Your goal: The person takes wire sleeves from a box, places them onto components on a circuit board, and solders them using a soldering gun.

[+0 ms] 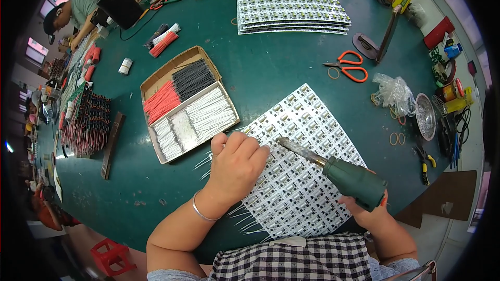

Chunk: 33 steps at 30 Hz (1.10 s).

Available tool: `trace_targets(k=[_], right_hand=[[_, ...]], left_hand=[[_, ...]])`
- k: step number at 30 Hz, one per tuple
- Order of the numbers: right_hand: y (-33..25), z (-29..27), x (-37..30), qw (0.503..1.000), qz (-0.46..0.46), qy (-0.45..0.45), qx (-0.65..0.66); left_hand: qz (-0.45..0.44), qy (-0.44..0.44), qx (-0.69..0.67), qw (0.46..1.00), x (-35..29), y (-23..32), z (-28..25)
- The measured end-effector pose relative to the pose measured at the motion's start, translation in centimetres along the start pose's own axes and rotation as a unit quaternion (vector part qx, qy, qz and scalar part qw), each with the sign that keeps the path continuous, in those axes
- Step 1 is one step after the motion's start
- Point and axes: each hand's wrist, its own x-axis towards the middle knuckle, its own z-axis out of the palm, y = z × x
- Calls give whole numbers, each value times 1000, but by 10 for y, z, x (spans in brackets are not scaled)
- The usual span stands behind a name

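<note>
A white panel of small circuit boards (312,198) lies tilted on the table in front of me, with thin white wires (250,225) sticking out along its left edge. My left hand (235,164) rests over the panel's left side, fingers curled and pinched; whatever is between the fingertips is too small to make out. In my right hand (363,213) is a green soldering gun (355,182), its metal tip pointing left, above the panel and close to the left fingers. Beyond the left hand sits a cardboard box (229,86) holding red, black and white cut wires.
Stacked circuit panels (291,8) lie at the far side. Orange-handled scissors (350,66), a plastic bag (394,91), a metal dish (425,117) and pliers (426,165) are on the right. Wired parts (86,122) and a dark bar (113,145) stand left. Another person (78,13) works far left.
</note>
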Motion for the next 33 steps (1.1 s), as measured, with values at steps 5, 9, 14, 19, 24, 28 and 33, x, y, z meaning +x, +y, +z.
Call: trace_targets(k=[5,9,14,19,24,28,33], right_hand=[[-3,4,6,997,28,14,70],[-6,4,13,999,-34,0,-33],[-2,9,11,1000,-22,5,-20],[-1,9,12,1000,-29,-8,1],[-1,7,6,999,-5,30,19],[-3,1,5,999,39,33,15],[1,0,-1,997,31,51,57]], left_hand=[[-1,-8,3,1000,-1,0,0],[0,-8,-3,1000,-1,0,-1],[6,-3,-18,1000,-1,-1,1],[9,-2,-18,1000,-2,-2,2],[8,-3,-17,1000,-1,-2,2],[8,-3,-16,1000,0,-2,2],[4,-8,-13,1000,0,0,0]])
